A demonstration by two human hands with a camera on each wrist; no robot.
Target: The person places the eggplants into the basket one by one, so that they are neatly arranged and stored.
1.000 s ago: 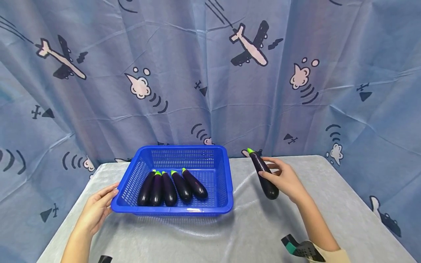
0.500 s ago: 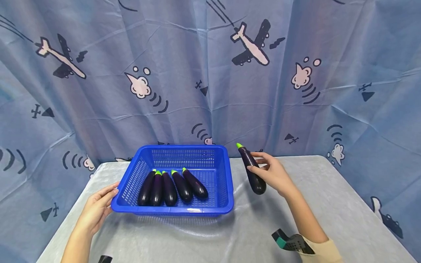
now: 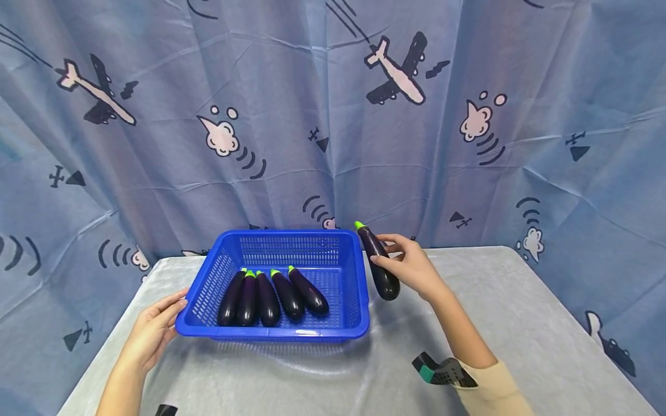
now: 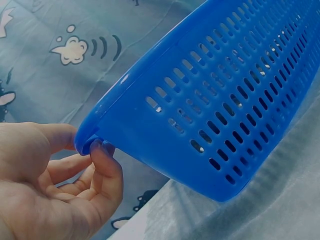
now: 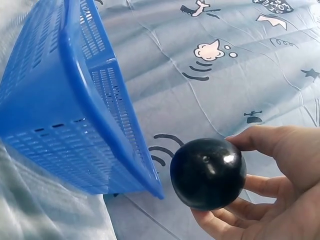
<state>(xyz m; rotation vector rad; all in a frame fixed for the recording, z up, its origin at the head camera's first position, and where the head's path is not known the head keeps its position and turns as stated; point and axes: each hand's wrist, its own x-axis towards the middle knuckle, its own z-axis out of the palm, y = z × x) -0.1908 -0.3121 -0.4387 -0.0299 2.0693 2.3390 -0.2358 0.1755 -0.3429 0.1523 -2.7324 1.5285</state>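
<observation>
A blue plastic basket (image 3: pixel 276 331) with slotted walls stands on the table, tilted toward the camera in the head view. Several dark purple eggplants (image 3: pixel 269 300) with green tips lie side by side in its left and middle part. My left hand (image 3: pixel 152 332) pinches the basket's left rim, fingertips curled under the edge (image 4: pixel 87 142) in the left wrist view. Just off the basket's right wall, my right hand (image 3: pixel 411 267) holds another eggplant (image 3: pixel 378 263) above the table, green tip up and leaning left. The right wrist view shows its round bottom end (image 5: pixel 207 175) between thumb and fingers.
A grey cloth covers the table (image 3: pixel 520 323), which stretches right of the basket. Behind it hangs a blue curtain (image 3: pixel 281 115) with printed airplanes and clouds. A black wrist device (image 3: pixel 442 371) sits on the right forearm.
My right hand has carried its eggplant leftward and slightly up, from over the right part of the table to beside the basket's right rim. The left hand and basket have stayed put.
</observation>
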